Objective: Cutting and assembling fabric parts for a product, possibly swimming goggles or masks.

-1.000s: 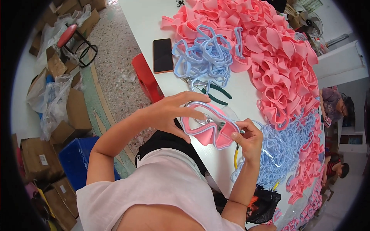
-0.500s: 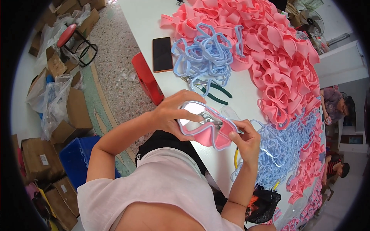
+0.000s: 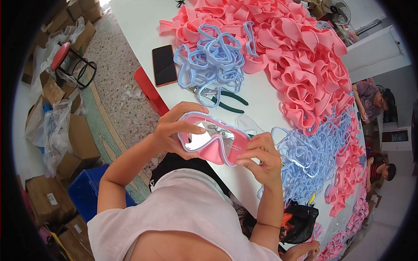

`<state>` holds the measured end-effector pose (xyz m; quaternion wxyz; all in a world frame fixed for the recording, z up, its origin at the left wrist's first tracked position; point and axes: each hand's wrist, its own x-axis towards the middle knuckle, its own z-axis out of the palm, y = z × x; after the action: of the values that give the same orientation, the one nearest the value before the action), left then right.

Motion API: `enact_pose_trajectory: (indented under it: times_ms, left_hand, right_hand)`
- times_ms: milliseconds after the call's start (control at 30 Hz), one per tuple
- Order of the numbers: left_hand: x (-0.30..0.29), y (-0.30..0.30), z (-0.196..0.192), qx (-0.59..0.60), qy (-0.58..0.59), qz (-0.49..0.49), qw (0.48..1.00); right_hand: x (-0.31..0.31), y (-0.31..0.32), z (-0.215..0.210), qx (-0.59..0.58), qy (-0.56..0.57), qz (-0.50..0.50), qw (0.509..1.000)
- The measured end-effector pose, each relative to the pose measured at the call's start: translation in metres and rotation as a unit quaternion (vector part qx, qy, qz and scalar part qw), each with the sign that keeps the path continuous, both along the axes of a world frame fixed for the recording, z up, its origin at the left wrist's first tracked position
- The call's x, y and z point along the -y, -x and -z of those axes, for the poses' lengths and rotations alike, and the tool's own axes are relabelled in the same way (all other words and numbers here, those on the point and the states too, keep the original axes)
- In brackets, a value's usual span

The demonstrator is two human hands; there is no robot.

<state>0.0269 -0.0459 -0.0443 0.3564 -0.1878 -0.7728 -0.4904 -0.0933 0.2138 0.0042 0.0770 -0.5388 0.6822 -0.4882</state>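
Observation:
A diving mask with a pink soft skirt and a light blue frame (image 3: 212,154) is held between my two hands above the table's near edge. My left hand (image 3: 170,127) grips its left end, with the index finger lying across the shiny lens area. My right hand (image 3: 264,157) pinches the right end between thumb and fingers. Metal shows in the upper middle of the mask; whether it is seen through it or reflected, I cannot tell. Just beyond lie green-handled pliers (image 3: 235,101) and a clear lens piece (image 3: 248,124).
Blue frames lie in a small heap (image 3: 209,58) and a larger pile (image 3: 305,161). Pink skirts (image 3: 300,52) cover the far table. A phone (image 3: 164,65) and a red box (image 3: 149,90) stand at left. A black bag (image 3: 301,224) and another person's hand (image 3: 307,249) are lower right.
The mask has turned, so more of its pink right side with pale print now shows. Both hands keep hold of it. The whole view has shifted, so the table things appear further left.

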Motion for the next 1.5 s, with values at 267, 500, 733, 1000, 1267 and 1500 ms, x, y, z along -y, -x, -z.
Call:
enact_pose_trajectory:
  times_ms: [267, 500, 733, 1000, 1267, 1500]
  left_hand:
    - [-0.003, 0.002, -0.006, -0.024, 0.067, -0.011, 0.997]
    - [0.002, -0.007, 0.023, 0.000, 0.003, -0.096, 0.995]
    - [0.004, -0.014, 0.030, 0.039, -0.017, -0.157, 0.987]
    - [0.006, -0.013, 0.031, 0.042, -0.049, -0.143, 0.988]
    - [0.000, -0.016, 0.037, 0.038, -0.058, -0.126, 0.990]
    - [0.004, -0.015, 0.040, 0.031, -0.057, -0.113, 0.992]
  right_hand:
    - [0.018, -0.001, 0.001, 0.169, -0.035, 0.107, 0.979]
    - [-0.080, 0.077, 0.014, -0.062, -0.221, 0.474, 0.850]
    - [-0.123, 0.105, 0.052, -0.178, -0.432, 0.397, 0.790]
    - [-0.062, 0.112, 0.072, -0.165, -0.399, 0.407, 0.805]
    - [-0.054, 0.146, 0.082, -0.011, -0.545, 0.455, 0.704]
    - [-0.082, 0.145, 0.074, 0.086, -0.537, 0.485, 0.685]
